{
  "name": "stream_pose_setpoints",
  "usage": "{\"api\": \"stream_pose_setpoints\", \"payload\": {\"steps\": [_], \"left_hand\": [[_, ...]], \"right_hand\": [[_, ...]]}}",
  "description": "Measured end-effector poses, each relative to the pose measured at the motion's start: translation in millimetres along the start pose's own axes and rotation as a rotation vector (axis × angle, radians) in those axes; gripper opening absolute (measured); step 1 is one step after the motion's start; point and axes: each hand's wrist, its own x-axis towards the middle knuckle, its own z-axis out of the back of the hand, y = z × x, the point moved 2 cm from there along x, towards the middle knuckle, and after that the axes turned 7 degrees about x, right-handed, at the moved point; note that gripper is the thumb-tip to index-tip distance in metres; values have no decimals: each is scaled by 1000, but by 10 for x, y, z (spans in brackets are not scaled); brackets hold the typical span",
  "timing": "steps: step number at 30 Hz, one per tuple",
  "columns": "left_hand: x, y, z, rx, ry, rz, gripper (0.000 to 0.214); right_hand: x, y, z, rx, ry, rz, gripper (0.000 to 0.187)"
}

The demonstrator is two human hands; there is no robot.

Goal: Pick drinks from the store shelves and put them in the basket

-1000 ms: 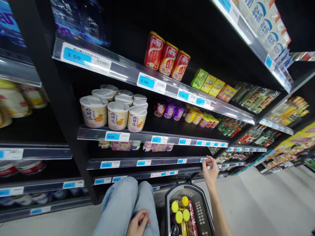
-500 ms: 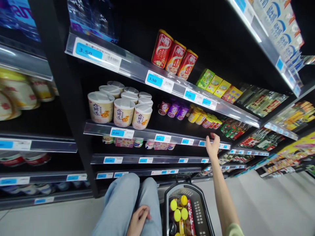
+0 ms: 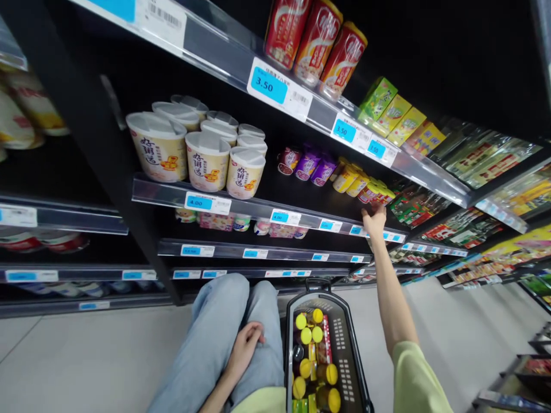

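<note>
My right hand (image 3: pixel 375 222) reaches over the front edge of a middle shelf, thumb and fingers apart. Its fingertips are at the small red cans with yellow lids (image 3: pixel 373 191); whether they touch one cannot be made out. Left of these cans stand yellow cans (image 3: pixel 346 178), purple cans (image 3: pixel 322 171) and a dark red can (image 3: pixel 288 160). My left hand (image 3: pixel 248 343) rests on my thigh with curled fingers, and nothing shows in it. Beside my knees, a black shopping basket (image 3: pixel 340 304) on the floor holds several yellow-lidded jars (image 3: pixel 305 335) and a red package (image 3: pixel 328 338).
White-lidded porridge cups (image 3: pixel 206 163) stand on the same shelf at left. Above, a shelf edge with price tags (image 3: pixel 279 89) juts out, bearing tall red cans (image 3: pixel 317 40) and small green and yellow boxes (image 3: pixel 394 115). Bottles (image 3: pixel 469 158) fill shelves further right.
My right hand has moved forward over the shelf edge to the small red cans. The view has shifted, showing more of the basket. My left hand still rests on my thigh.
</note>
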Motion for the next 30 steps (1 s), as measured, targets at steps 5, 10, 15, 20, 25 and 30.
{"api": "stream_pose_setpoints", "payload": {"steps": [5, 10, 15, 20, 25, 30], "left_hand": [[-10, 94, -57, -21, -49, 7, 58], [-5, 113, -71, -37, -11, -22, 49], [-13, 136, -65, -36, -41, -15, 46], [-57, 135, -117, -56, -46, 7, 41], [-81, 130, -174, -76, -11, 3, 38], [-118, 163, -185, -56, -2, 8, 40]], "right_hand": [[357, -44, 15, -150, 43, -4, 48], [196, 17, 105, -168, -237, 2, 40], [-705, 107, -49, -94, 19, 270, 29], [-1325, 160, -281, -126, 586, 442, 26], [-1519, 206, -440, -44, 880, 593, 28], [-1205, -122, -698, -439, 671, 158, 35]]}}
